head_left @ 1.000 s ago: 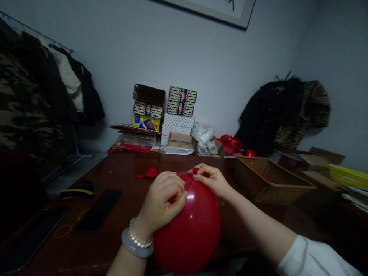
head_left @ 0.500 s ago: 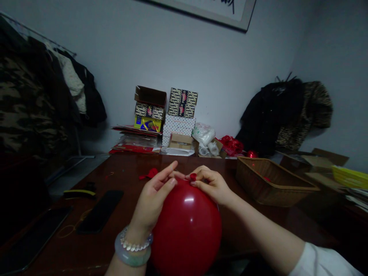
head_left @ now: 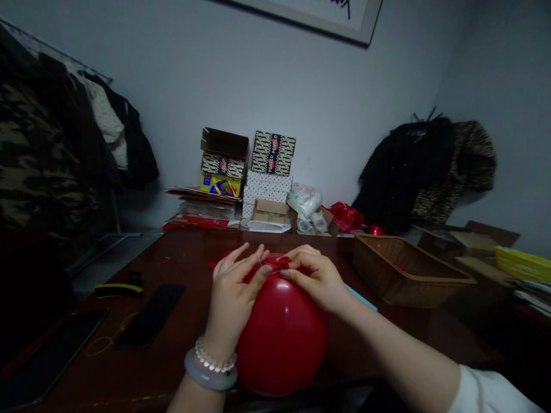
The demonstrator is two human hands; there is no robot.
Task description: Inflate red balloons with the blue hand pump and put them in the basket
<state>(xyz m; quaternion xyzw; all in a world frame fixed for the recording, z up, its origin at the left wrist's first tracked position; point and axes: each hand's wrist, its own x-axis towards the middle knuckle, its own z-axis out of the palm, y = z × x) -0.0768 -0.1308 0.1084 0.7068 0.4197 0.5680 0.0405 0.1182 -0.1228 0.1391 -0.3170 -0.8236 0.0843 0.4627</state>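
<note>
An inflated red balloon [head_left: 282,338] rests against the near edge of the dark wooden table [head_left: 181,258]. My right hand [head_left: 316,278] pinches the balloon's neck [head_left: 282,262] at the top. My left hand [head_left: 232,292] lies against the balloon's upper left side and pinches a thin pale string [head_left: 260,264] between thumb and forefinger, right beside the neck, with its other fingers raised. A pearl bracelet and a pale bangle [head_left: 210,371] circle my left wrist.
A wicker basket [head_left: 402,269] stands to the right. Two dark phones [head_left: 148,314] and a yellow-black tool [head_left: 116,288] lie at the left. Stacked boxes [head_left: 247,175], bags and red ribbon line the far wall. Coats hang on both sides.
My left hand went from fingers stretched out over the balloon to pinching the string by the neck. The balloon sank slightly and both hands closed in on its neck.
</note>
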